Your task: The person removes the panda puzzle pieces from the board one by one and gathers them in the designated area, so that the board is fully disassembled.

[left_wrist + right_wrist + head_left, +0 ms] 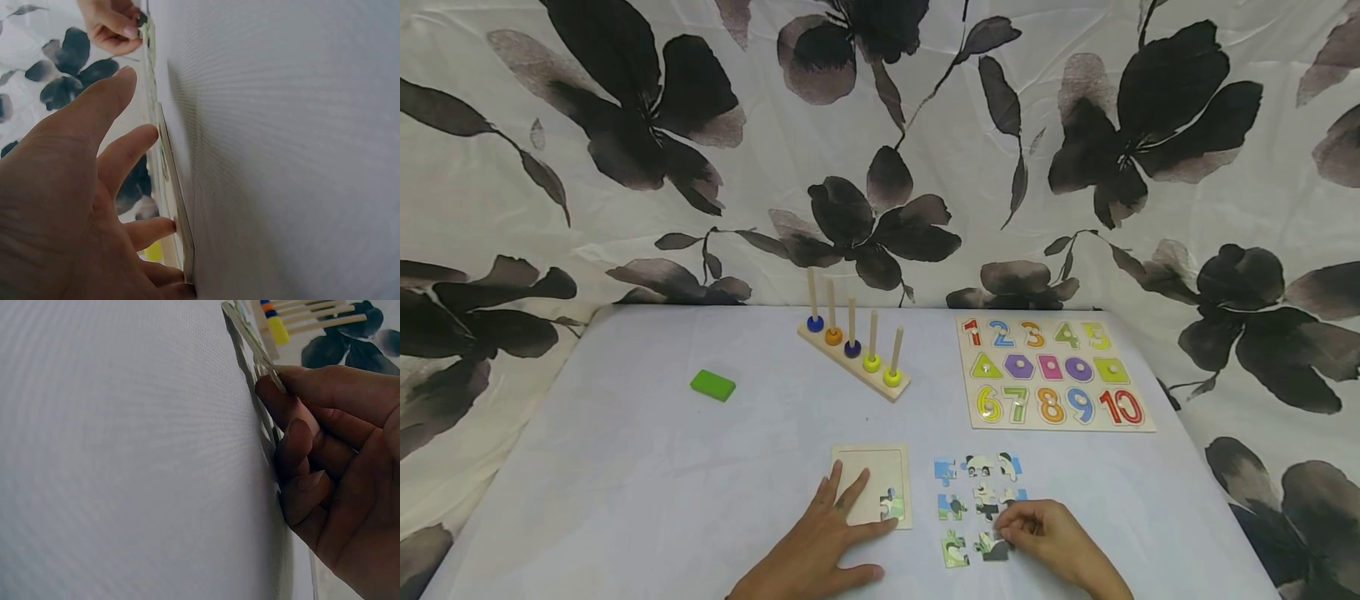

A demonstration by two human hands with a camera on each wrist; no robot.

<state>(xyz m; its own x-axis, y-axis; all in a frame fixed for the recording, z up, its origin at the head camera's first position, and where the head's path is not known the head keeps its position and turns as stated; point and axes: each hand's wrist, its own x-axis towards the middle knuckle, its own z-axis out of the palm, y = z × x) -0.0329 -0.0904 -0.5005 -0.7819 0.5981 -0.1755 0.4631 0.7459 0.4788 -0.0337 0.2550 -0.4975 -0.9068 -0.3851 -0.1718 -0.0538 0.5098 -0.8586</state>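
My left hand (823, 542) lies with spread, straight fingers on the wooden puzzle frame (857, 454). One puzzle piece (891, 505) sits in the frame's lower right corner, by the left thumb side. My right hand (1052, 537) pinches a jigsaw piece (992, 547) at its right edge, between thumb and forefinger; in the right wrist view this piece (253, 345) is tilted up off the cloth. Around it lie several loose panda puzzle pieces (955, 550), in rough rows right of the frame. In the left wrist view, left fingertips (167, 226) touch the frame's edge (178, 206).
Behind the pieces, a number and shape board (1063, 427) lies at the right. A wooden peg stand (853, 357) with coloured rings is at the back middle. A green block (712, 385) lies to the left on the white cloth (625, 500). A floral curtain hangs behind.
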